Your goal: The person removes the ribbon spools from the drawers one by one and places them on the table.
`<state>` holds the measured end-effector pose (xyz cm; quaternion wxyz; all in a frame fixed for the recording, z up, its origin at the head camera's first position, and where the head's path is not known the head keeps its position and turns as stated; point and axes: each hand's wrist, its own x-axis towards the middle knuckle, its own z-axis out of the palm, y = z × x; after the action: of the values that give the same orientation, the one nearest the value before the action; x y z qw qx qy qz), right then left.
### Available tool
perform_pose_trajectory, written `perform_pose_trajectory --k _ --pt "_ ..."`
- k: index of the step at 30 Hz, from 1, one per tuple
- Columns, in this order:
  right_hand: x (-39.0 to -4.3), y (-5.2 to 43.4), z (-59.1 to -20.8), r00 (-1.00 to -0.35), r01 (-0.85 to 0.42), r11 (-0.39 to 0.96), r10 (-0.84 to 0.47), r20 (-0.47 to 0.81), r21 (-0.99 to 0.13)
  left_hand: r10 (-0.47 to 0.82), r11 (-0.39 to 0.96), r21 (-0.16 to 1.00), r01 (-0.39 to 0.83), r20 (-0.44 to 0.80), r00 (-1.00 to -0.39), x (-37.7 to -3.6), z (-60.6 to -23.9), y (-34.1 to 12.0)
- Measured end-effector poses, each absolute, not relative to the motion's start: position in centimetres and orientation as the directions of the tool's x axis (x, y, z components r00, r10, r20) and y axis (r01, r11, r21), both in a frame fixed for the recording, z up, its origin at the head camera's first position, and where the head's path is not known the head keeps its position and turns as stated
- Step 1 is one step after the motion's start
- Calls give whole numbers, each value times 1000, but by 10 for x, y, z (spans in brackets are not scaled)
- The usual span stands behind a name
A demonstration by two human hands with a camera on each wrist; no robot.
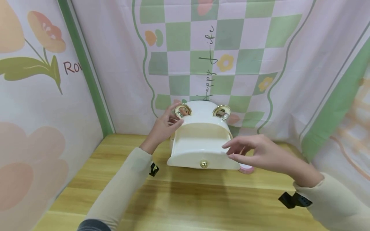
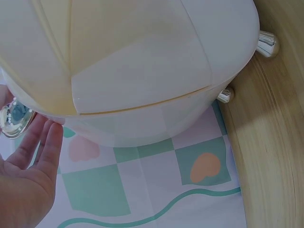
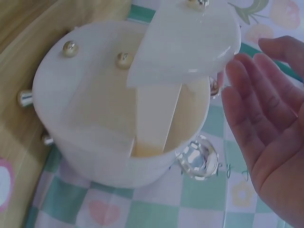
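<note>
A white box (image 1: 199, 141) with gold knobs stands on the wooden table (image 1: 185, 199) near the back cloth. Two gold-rimmed rings (image 1: 183, 110) sit at its top. My left hand (image 1: 173, 120) touches the box's upper left side by the left ring; in the left wrist view its fingers (image 2: 42, 147) lie straight against the box (image 2: 142, 71). My right hand (image 1: 234, 150) hovers with straight fingers at the box's front right edge. In the right wrist view the lid (image 3: 190, 42) is raised over the box (image 3: 95, 109), dividers show inside, and the palm (image 3: 266, 128) is beside it.
A small pink round object (image 1: 247, 169) lies on the table just right of the box, partly behind my right hand. Patterned cloth walls (image 1: 202, 64) close in the back and both sides. Bare wood stretches in front of the box.
</note>
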<state>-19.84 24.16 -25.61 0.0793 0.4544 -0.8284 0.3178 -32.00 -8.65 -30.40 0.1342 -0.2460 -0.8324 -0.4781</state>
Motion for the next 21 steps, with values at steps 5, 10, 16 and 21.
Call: perform_pose_trajectory --k 5,10,16,21 --pt "-196 232 -257 -565 -813 386 -702 434 -435 282 428 726 539 459 -842 -321 -305 -87" --pt "-193 222 -258 -567 -802 364 -713 412 -475 288 425 722 545 463 -838 -321 -305 -87" --pt "-189 209 -263 -529 -825 342 -746 405 -450 288 417 727 546 464 -837 -320 -304 -87" --pt "-186 199 -272 -523 -828 341 -755 396 -445 287 418 728 543 461 -840 -320 -304 -87"
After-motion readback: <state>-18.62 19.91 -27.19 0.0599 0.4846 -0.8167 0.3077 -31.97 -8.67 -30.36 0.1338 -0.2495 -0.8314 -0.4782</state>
